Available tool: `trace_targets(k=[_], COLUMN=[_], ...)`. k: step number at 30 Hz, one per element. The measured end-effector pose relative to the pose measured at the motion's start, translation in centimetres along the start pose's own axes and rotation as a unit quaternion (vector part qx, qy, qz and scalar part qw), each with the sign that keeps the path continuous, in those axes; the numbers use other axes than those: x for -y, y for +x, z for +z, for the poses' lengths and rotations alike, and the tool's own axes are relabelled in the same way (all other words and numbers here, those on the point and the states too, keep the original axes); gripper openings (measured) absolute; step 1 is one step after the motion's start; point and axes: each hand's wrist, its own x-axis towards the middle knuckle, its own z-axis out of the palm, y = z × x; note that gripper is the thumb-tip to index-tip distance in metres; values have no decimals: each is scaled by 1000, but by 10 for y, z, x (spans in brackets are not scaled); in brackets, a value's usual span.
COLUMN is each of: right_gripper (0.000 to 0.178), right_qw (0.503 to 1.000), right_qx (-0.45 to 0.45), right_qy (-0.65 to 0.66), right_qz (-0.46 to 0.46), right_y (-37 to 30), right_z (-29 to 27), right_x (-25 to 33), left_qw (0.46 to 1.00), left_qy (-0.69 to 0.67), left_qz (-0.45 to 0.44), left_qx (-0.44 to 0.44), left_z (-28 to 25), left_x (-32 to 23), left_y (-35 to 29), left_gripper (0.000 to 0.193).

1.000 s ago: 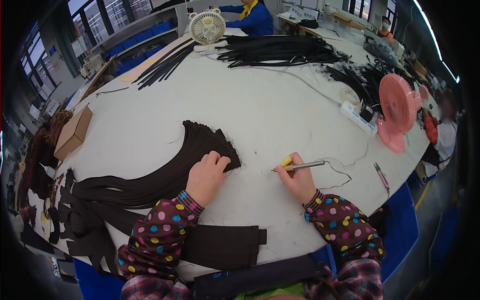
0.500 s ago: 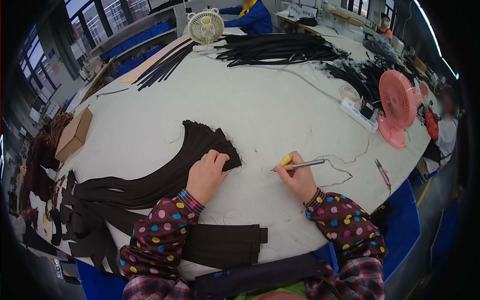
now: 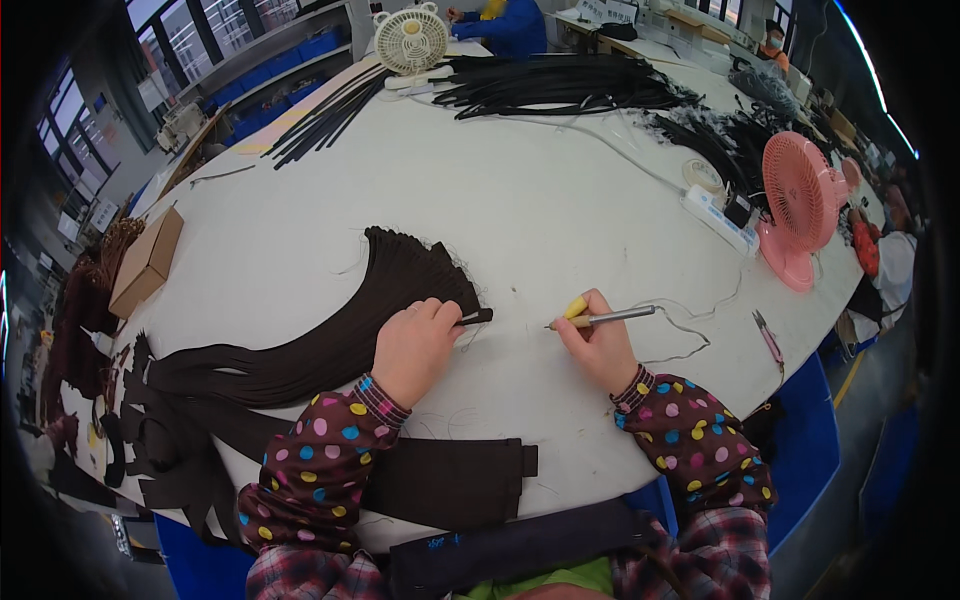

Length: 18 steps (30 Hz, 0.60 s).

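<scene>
My left hand (image 3: 415,345) is closed on the end of a dark brown fabric strip (image 3: 480,316), which sticks out past my fingertips. Beneath and beyond it fans a bundle of dark brown fabric strips (image 3: 330,325), with loose threads at their ends. My right hand (image 3: 600,345) grips a pen-shaped tool (image 3: 625,314) with a silver shaft; its thin tip points left, apart from the strip. A yellow cover (image 3: 576,306) shows at a finger of this hand. Nearer me lies a flat stack of wider brown strips (image 3: 450,485).
A thin cord (image 3: 690,318) runs over the white table (image 3: 560,220) on the right, near pink-handled snips (image 3: 768,338). Further off stand a pink fan (image 3: 798,200), a power strip (image 3: 722,218), a white fan (image 3: 411,42) and black strips (image 3: 560,85). A cardboard box (image 3: 148,262) sits at left.
One strip's end now stands out from the bundle in my left hand, where before the fingers rested on the bundle. My right hand has barely moved.
</scene>
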Motion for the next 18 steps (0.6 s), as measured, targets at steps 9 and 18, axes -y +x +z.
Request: trace_targets(k=[9, 18], right_gripper=[23, 22], right_qw=[999, 995], right_qx=[-3, 36], right_qy=[30, 83], right_qz=[18, 52], right_y=[1, -2], right_z=[-1, 7], right_x=[3, 22], left_qw=[968, 924], left_qy=[-189, -296], left_qz=[-133, -125], left_qx=[101, 205], left_z=[6, 10], left_x=[8, 3], left_y=[2, -5], left_gripper=[19, 25])
